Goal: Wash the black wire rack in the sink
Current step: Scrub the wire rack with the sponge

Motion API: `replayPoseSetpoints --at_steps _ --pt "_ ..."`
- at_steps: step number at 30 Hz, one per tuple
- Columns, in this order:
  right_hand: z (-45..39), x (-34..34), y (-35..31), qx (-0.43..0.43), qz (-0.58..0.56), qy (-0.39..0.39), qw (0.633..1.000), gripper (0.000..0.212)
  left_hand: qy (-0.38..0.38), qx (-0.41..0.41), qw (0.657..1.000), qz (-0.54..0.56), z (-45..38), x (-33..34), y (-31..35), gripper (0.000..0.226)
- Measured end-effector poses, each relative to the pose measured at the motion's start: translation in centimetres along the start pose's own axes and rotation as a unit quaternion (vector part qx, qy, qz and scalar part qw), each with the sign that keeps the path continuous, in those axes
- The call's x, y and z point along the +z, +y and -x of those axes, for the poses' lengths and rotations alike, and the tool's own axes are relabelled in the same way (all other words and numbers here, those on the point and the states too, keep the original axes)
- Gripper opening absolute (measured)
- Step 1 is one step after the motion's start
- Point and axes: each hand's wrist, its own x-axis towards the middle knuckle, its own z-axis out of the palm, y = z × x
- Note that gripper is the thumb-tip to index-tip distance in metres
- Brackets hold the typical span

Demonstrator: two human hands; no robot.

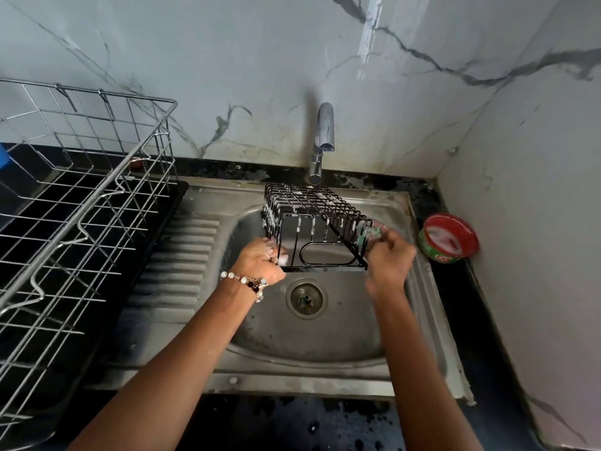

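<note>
One black wire rack (312, 222), streaked with white suds, is held above the basin of a stainless steel sink (325, 336), just under the single chrome tap (323, 138). Its near left corner is clenched in the left hand (260, 260), which wears one beaded bracelet (247, 283); a greenish scrub pad (369, 234) is pressed to its right end by the closed right hand (388, 260). One red-rimmed green tub (448, 237) holding white soap stands at the worktop's right edge, its label unreadable. One empty steel dish rack (81, 196) occupies the left side.

Home kitchen: steel sink (419, 288), tap (323, 138), dish rack (97, 190).
</note>
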Motion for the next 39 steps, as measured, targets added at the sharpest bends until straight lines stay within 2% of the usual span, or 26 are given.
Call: replayPoseSetpoints --at_steps 1,2,3,5,8,11,13,15,17,18,19,23,25,26,28,31,33,34,36,37,39 --pt "-0.5 -0.2 -0.5 0.040 -0.046 -0.043 0.997 0.035 -0.016 -0.013 0.998 0.057 0.5 -0.1 0.0 0.049" --pt "-1.0 -0.5 -0.9 0.066 -0.066 -0.079 0.992 0.031 -0.001 -0.029 0.997 0.074 -0.4 -0.5 -0.2 0.059" --pt "-1.2 -0.7 -1.4 0.077 -0.058 -0.107 0.990 0.028 -0.014 -0.038 0.992 0.116 0.2 -0.7 -0.1 0.063" --pt "-1.6 -0.7 -1.4 0.062 0.000 -0.117 0.991 0.026 -0.006 -0.039 0.992 0.123 -0.2 -1.2 -0.4 0.052" --pt "-0.2 0.9 -1.5 -0.068 0.153 -0.116 0.979 0.019 -0.020 -0.010 0.995 0.101 -0.2 -1.2 -1.2 0.046" --pt "3.7 3.4 -1.3 -0.233 0.309 -0.163 0.907 0.030 -0.020 0.013 0.999 0.030 -0.1 -0.5 -1.9 0.036" --pt "6.2 4.2 -0.8 -0.338 0.301 -0.169 0.876 0.044 -0.026 0.018 0.999 0.016 -0.1 -0.5 -2.2 0.035" --pt "6.2 3.8 0.2 -0.422 0.266 -0.212 0.840 0.059 -0.049 0.021 0.998 0.043 0.0 -1.0 -2.1 0.036" --pt "4.3 2.0 1.5 -0.467 0.248 -0.270 0.805 0.067 -0.061 0.026 0.995 0.076 -0.2 -1.8 -1.8 0.036" --pt "3.3 0.9 1.9 -0.468 0.253 -0.277 0.801 0.069 -0.059 0.027 0.994 0.086 -0.4 -2.1 -1.6 0.036" --pt "2.6 0.0 2.2 -0.456 0.264 -0.260 0.809 0.069 -0.055 0.028 0.994 0.094 -0.3 -2.4 -1.5 0.036" --pt "1.0 -0.3 2.0 -0.337 0.296 -0.115 0.886 0.052 -0.078 0.028 0.992 0.098 -0.3 -2.7 -1.5 0.037" --pt "1.1 1.4 1.3 -0.306 0.307 -0.084 0.897 0.051 -0.089 0.028 0.992 0.080 -0.1 -2.3 -1.8 0.039" --pt "1.6 2.4 0.7 -0.312 0.299 -0.079 0.898 0.052 -0.090 0.034 0.993 0.064 -0.1 -2.2 -1.9 0.039" --pt "2.9 4.1 -0.1 -0.376 0.251 -0.085 0.888 0.057 -0.095 0.053 0.994 0.028 -0.2 -1.9 -2.0 0.038" --pt "3.5 4.2 0.0 -0.485 0.208 -0.144 0.837 0.063 -0.105 0.067 0.992 0.004 -0.4 -2.1 -1.9 0.037" --pt "2.4 3.2 0.3 -0.503 0.213 -0.168 0.821 0.063 -0.108 0.076 0.991 -0.002 -0.6 -2.5 -1.7 0.037" --pt "1.5 2.8 0.4 -0.478 0.222 -0.155 0.835 0.061 -0.108 0.080 0.991 -0.006 -0.5 -2.7 -1.6 0.038" --pt "-0.1 2.0 0.1 -0.370 0.256 -0.107 0.887 0.053 -0.110 0.083 0.990 -0.013 -0.3 -2.8 -1.6 0.038" --pt "-0.9 1.9 0.0 -0.321 0.274 -0.087 0.903 0.048 -0.111 0.085 0.990 -0.015 -0.1 -2.7 -1.6 0.037" --pt "-1.9 2.2 -0.5 -0.279 0.271 -0.057 0.920 0.042 -0.115 0.084 0.990 -0.020 0.2 -2.6 -1.8 0.037"
